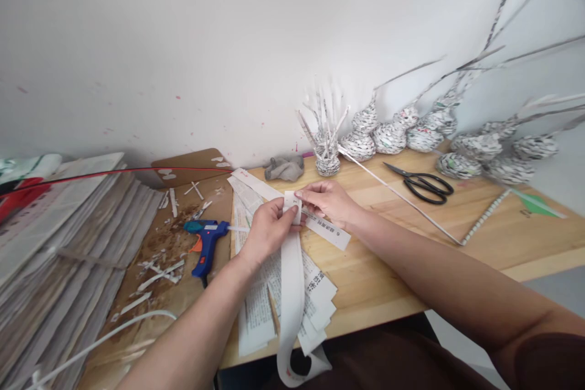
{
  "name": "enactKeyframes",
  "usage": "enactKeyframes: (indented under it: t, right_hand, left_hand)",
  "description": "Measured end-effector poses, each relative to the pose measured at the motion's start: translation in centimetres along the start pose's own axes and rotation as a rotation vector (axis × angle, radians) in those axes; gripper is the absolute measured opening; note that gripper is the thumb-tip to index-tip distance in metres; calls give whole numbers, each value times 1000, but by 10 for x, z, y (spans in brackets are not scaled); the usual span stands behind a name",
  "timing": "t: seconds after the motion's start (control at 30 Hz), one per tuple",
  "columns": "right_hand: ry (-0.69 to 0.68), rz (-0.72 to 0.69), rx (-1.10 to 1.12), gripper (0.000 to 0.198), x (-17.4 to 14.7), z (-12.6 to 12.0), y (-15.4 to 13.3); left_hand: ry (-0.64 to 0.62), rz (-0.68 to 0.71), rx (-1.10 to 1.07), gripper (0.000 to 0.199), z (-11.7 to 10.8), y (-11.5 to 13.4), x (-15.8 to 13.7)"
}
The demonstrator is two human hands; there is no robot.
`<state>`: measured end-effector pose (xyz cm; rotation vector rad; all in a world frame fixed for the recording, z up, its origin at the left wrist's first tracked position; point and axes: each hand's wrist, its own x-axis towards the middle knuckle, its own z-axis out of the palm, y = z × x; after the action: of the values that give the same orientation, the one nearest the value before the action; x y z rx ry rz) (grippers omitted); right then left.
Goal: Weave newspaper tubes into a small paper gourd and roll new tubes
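A long white paper strip [292, 268] hangs from my hands, curling down past the table's front edge. My left hand [269, 225] grips it with the thumb laid on its upper end. The fingertips of my right hand [326, 201] pinch the strip's top edge. Below my hands, several printed newspaper strips [256, 311] lie fanned out on the wooden table. One printed strip [331, 230] sticks out to the right beneath my right hand. A blue glue gun [208, 247] rests to the left of my left hand.
Black scissors [425, 186] lie at the right, near a small woven paper basket [327, 155] with upright spokes. Woven gourd shapes [359, 140] line the wall. A grey cloth-like lump [284, 167] sits behind my hands. Stacked newspapers [68, 262] and paper scraps [159, 274] occupy the left.
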<state>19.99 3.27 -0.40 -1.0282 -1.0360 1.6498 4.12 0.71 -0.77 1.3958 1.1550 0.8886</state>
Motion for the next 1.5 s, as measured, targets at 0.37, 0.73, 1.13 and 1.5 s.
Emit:
enactKeyframes:
  t: [0.37, 0.73, 1.13, 1.5]
  right_hand:
    - [52, -50, -47, 38, 1, 2, 3]
    - [18, -103, -29, 42, -7, 10, 4]
    - [-99, -169, -185, 33, -3, -4, 4]
    - [-98, -139, -317, 23, -3, -5, -3]
  left_hand:
    - [15, 42, 66, 19, 0, 0, -1]
    - [83, 142, 176, 29, 5, -5, -4]
    - [106, 81, 202, 36, -2, -7, 2]
    - [32, 17, 89, 42, 0, 2, -2]
